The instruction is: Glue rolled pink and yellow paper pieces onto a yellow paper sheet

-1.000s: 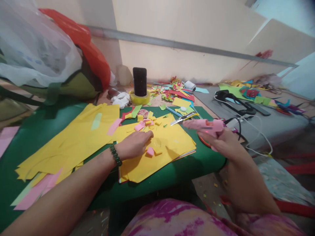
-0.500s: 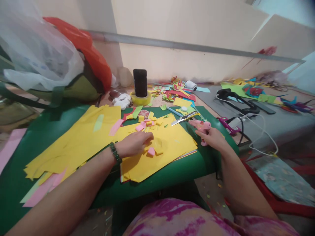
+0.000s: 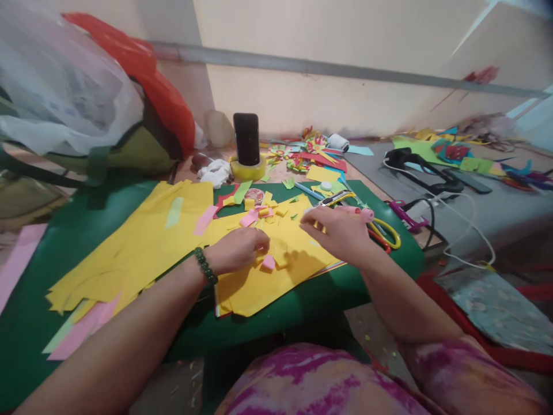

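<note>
My left hand, with a green bead bracelet on its wrist, is closed over the yellow paper sheets. Whatever its curled fingers pinch is hidden. A small pink paper piece and yellow scraps lie just beside those fingertips. Over the right part of the sheets hovers my right hand, empty, its fingers stretched toward the left. Behind it lie a pink glue gun, partly covered, a box cutter, and scissors with yellow and red handles.
A phone stands in a yellow tape roll at the back. More yellow paper covers the green mat on the left. Bags are piled at the back left. A white cable hangs at the right.
My right hand has let go of the glue gun and moved left over the yellow sheets. The scissors handles now show. My left hand stays in nearly the same place.
</note>
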Demonstrator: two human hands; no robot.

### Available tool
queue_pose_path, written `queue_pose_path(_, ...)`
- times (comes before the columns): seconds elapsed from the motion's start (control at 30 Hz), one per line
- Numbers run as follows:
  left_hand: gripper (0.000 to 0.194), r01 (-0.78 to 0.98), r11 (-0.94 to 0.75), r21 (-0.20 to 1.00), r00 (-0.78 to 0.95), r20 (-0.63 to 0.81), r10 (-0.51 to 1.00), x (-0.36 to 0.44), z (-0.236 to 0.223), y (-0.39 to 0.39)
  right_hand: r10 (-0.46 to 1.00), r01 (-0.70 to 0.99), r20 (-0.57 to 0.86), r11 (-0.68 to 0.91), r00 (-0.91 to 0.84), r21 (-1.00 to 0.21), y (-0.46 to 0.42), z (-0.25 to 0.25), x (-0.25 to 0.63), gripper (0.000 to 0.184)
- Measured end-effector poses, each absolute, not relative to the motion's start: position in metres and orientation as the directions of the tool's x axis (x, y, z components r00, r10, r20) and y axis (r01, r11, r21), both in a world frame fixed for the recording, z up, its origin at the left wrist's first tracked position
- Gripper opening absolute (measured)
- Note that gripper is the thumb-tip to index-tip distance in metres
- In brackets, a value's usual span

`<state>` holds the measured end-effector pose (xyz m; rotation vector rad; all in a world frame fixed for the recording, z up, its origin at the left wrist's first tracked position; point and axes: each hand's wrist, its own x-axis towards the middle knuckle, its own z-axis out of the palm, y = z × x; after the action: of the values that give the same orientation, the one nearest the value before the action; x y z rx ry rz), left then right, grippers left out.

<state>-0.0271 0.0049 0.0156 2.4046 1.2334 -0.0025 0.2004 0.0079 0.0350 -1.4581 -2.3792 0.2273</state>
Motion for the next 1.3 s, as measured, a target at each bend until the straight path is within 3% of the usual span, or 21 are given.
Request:
queue_pose_path(0.13,0.022,0.773,-0.527,0.353,0.608,-0.178,0.774,-0.024,0.019,0.002,0.859,0.845,0.025,0.507,-0.511,-0.168,0.052,0.03,0.155,0.027)
queue_pose_path(0.27,0.02,0.785,-0.515,0.345,0.596,-0.189,0.781,-0.024,0.019,0.001,0.849,0.845,-0.001,0.526,-0.529,-0.095,0.078,0.015,0.129,0.034)
queue_pose_path(0.6,0.02,0.806,-0.507,0.304,0.576,-0.212,0.789,-0.024,0.02,0.001,0.845,0.833,-0.032,0.518,-0.533,-0.193,0.099,0.005,0.134,0.034)
queue_pose_path(0.77,0.022,0.79,-0.515,0.333,0.594,-0.209,0.777,-0.026,0.018,0.004,0.9,0.859,0.086,0.433,-0.427,-0.272,0.099,0.028,0.154,0.043)
queue_pose_path(0.93,0.02,0.784,-0.516,0.344,0.597,-0.194,0.778,-0.027,0.018,0.005,0.887,0.845,0.108,0.462,-0.45,-0.271,0.088,0.046,0.176,0.025)
queue_pose_path(1.03,0.021,0.781,-0.518,0.35,0.601,-0.196,0.775,-0.026,0.018,0.005,0.854,0.773,0.106,0.509,-0.509,-0.378,0.069,0.047,0.186,0.013)
queue_pose_path(1.17,0.024,0.793,-0.507,0.338,0.591,-0.227,0.774,-0.026,0.019,0.004,0.846,0.615,0.145,0.48,-0.513,-0.625,0.032,0.032,0.193,0.01)
queue_pose_path(1.3,0.029,0.773,-0.528,0.352,0.613,-0.197,0.765,-0.026,0.017,0.003,0.854,0.464,0.13,0.394,-0.503,-0.793,0.005,0.004,0.196,0.015)
